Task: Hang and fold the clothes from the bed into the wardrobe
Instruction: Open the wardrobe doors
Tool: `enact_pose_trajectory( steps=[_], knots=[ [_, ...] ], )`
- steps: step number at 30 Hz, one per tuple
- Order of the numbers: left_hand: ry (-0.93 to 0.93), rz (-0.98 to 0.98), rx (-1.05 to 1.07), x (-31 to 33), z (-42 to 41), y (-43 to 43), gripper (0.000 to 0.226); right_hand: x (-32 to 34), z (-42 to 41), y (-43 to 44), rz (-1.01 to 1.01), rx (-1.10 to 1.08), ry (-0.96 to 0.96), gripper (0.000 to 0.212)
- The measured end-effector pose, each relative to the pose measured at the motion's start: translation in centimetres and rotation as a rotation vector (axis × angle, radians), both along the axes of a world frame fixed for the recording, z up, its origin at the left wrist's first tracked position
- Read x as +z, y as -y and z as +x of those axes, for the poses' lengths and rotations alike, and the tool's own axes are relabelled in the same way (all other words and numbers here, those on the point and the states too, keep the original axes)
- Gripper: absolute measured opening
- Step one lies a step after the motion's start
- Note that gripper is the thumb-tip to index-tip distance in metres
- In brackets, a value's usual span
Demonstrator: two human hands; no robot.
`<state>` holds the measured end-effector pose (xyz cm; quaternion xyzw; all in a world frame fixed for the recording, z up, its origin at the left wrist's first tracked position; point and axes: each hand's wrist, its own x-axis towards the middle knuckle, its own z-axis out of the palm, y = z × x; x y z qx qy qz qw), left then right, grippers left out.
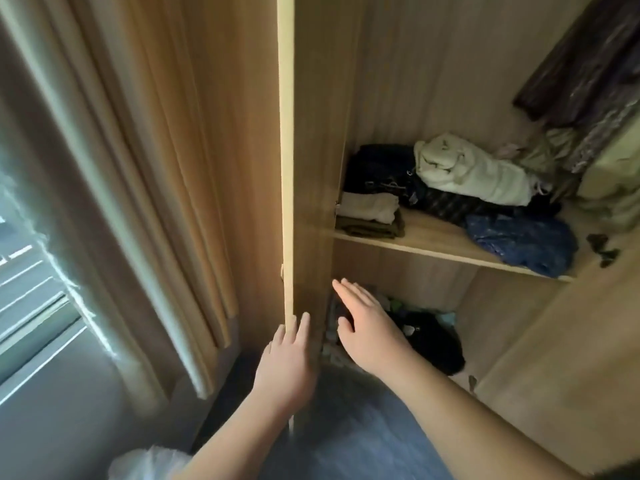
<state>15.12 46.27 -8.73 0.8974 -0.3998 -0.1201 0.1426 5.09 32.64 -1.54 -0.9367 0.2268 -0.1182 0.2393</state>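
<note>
The wooden wardrobe stands open, its door (286,168) edge-on in front of me. My left hand (285,367) rests flat against the door's lower edge, fingers apart, holding nothing. My right hand (369,329) reaches into the lower compartment with spread fingers, empty, above dark clothes (433,344) lying there. On the shelf (433,244) lie a folded beige and olive stack (370,214), a black garment (377,168), a pale crumpled garment (467,171) and a blue one (523,240). Hanging clothes (588,74) show at the upper right.
A beige curtain (138,168) hangs left of the door beside a window (31,299). A white bag-like object (149,462) sits at the bottom left. The wardrobe's right panel (561,358) closes off the lower compartment. Dark fabric (346,438) lies below my arms.
</note>
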Motion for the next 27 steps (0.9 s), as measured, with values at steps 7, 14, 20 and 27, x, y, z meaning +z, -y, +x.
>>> enact_pose_trajectory(
  steps=[7,14,20,27],
  knots=[
    [0.128,0.101,-0.344,-1.7,-6.5,4.1,0.069,-4.2,-14.4,0.8,-0.236,-0.316,-0.298,0.063],
    [0.183,0.010,-0.545,-0.5,-13.1,6.2,0.070,-4.6,-24.8,-1.2,-0.230,-0.574,-0.455,0.064],
    [0.136,-0.031,-0.662,-0.3,-20.3,4.2,0.070,-4.1,-33.3,-7.1,-0.169,-0.747,-0.419,0.064],
    [0.120,-0.024,-0.952,1.2,-35.9,-2.8,0.068,-4.0,-46.8,-19.3,-0.162,-0.997,-0.388,0.065]
  ],
)
